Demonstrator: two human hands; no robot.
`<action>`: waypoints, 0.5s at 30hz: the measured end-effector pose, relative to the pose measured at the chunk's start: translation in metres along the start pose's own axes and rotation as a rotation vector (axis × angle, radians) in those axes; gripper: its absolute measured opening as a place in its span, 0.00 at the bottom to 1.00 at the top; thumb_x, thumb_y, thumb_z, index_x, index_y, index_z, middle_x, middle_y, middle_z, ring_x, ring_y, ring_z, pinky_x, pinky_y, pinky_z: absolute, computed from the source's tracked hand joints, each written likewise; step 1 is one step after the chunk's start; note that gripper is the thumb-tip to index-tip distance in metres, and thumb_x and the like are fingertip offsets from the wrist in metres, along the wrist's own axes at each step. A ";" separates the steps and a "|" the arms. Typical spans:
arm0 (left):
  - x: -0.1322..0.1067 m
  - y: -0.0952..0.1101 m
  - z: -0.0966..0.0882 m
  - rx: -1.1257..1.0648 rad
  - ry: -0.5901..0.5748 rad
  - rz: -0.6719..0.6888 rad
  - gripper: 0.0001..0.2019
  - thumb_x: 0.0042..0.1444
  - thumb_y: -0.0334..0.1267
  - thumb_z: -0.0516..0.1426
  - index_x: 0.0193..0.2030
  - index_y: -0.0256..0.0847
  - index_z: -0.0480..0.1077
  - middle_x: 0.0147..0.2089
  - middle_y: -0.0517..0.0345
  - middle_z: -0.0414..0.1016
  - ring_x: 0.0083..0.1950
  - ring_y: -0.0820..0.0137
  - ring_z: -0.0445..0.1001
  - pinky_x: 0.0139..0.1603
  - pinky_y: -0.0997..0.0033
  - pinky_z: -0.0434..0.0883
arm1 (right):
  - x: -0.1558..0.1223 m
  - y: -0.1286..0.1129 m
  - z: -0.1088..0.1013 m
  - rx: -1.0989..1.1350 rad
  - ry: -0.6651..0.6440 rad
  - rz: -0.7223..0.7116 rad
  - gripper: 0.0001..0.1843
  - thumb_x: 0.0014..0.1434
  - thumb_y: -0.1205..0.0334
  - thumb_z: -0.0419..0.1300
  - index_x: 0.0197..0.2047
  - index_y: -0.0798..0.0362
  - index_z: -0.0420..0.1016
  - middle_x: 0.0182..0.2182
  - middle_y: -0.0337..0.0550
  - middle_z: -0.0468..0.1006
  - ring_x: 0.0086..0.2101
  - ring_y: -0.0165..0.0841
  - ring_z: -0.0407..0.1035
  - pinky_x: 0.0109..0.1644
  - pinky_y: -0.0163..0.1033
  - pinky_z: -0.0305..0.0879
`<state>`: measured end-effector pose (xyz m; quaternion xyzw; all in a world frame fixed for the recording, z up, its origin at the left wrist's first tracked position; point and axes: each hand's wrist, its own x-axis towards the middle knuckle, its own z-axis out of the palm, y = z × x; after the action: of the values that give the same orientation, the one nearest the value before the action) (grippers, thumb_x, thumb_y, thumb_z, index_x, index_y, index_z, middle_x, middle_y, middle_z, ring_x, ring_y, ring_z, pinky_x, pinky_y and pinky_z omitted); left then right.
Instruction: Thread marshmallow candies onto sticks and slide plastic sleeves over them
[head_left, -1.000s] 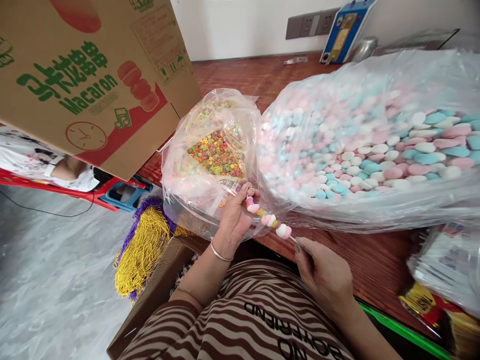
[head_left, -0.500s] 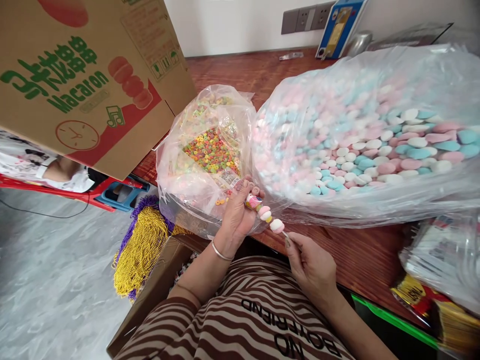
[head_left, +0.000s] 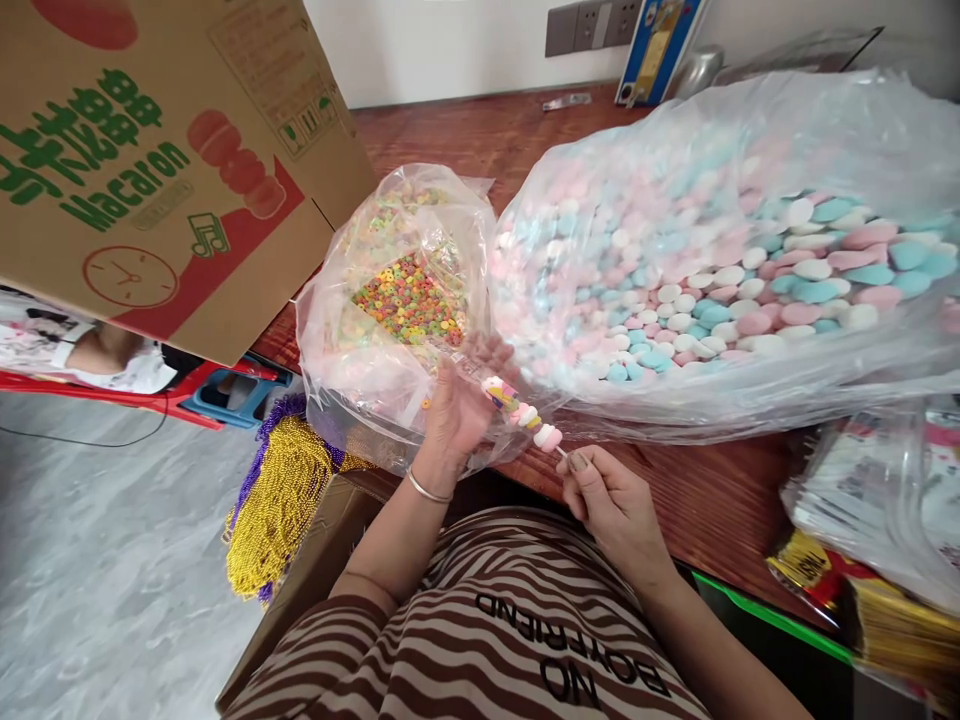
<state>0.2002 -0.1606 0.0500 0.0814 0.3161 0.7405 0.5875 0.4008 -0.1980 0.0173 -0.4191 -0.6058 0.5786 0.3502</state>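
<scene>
My right hand (head_left: pixel 611 500) pinches the thin white stick of a candy skewer (head_left: pixel 546 437) between thumb and fingers. Pink and white marshmallows and small yellowish pieces are threaded along it, and its colourful far end points up and left. Beside that end is my left hand (head_left: pixel 461 410), palm up, with thumb and fingers apart. What looks like clear plastic lies across its palm; the fingertips are blurred. Just behind my left hand sits an open clear bag of small coloured candy rings (head_left: pixel 412 300). A large clear bag of pink, white and blue marshmallows (head_left: pixel 697 310) lies to the right.
A Macaron cardboard box (head_left: pixel 172 170) stands at left on the wooden table (head_left: pixel 720 490). Gold and purple bead strands (head_left: pixel 277 510) hang below, near an open carton (head_left: pixel 300 570). Plastic packets (head_left: pixel 870 500) lie at right. Someone's arm (head_left: pixel 105 345) shows at far left.
The fingers of my left hand have opened away from the skewer's far end, where they were curled before. The skewer and my right hand have shifted slightly up and left with the view.
</scene>
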 end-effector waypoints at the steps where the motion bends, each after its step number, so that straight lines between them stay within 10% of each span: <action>1: 0.003 0.004 -0.001 -0.010 0.021 0.026 0.20 0.57 0.55 0.65 0.47 0.41 0.77 0.49 0.50 0.78 0.51 0.62 0.78 0.53 0.59 0.76 | 0.000 0.001 0.000 0.010 -0.013 0.003 0.20 0.73 0.48 0.51 0.36 0.52 0.72 0.15 0.30 0.64 0.18 0.26 0.57 0.24 0.33 0.54; 6: 0.011 0.007 0.004 -0.047 0.122 0.036 0.03 0.62 0.35 0.64 0.41 0.39 0.76 0.25 0.66 0.65 0.27 0.79 0.69 0.40 0.76 0.74 | -0.001 0.003 0.004 -0.096 0.004 -0.073 0.14 0.72 0.53 0.52 0.39 0.51 0.71 0.19 0.32 0.69 0.19 0.27 0.62 0.26 0.33 0.59; 12: 0.008 -0.008 0.011 -0.058 0.161 -0.025 0.05 0.59 0.30 0.65 0.36 0.36 0.73 0.24 0.70 0.59 0.22 0.85 0.60 0.32 0.81 0.69 | 0.007 0.006 -0.001 -0.650 0.171 -0.572 0.07 0.68 0.64 0.55 0.40 0.52 0.75 0.26 0.42 0.80 0.26 0.33 0.70 0.36 0.39 0.65; 15: 0.005 -0.014 0.014 -0.024 0.129 0.003 0.08 0.55 0.31 0.68 0.39 0.37 0.74 0.26 0.71 0.61 0.23 0.85 0.60 0.33 0.81 0.69 | 0.007 0.003 -0.003 -0.608 0.134 -0.539 0.09 0.69 0.63 0.54 0.38 0.52 0.74 0.24 0.40 0.78 0.24 0.32 0.69 0.33 0.37 0.64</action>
<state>0.2170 -0.1495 0.0520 0.0267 0.3444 0.7489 0.5656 0.4011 -0.1903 0.0137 -0.3665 -0.8131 0.2323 0.3880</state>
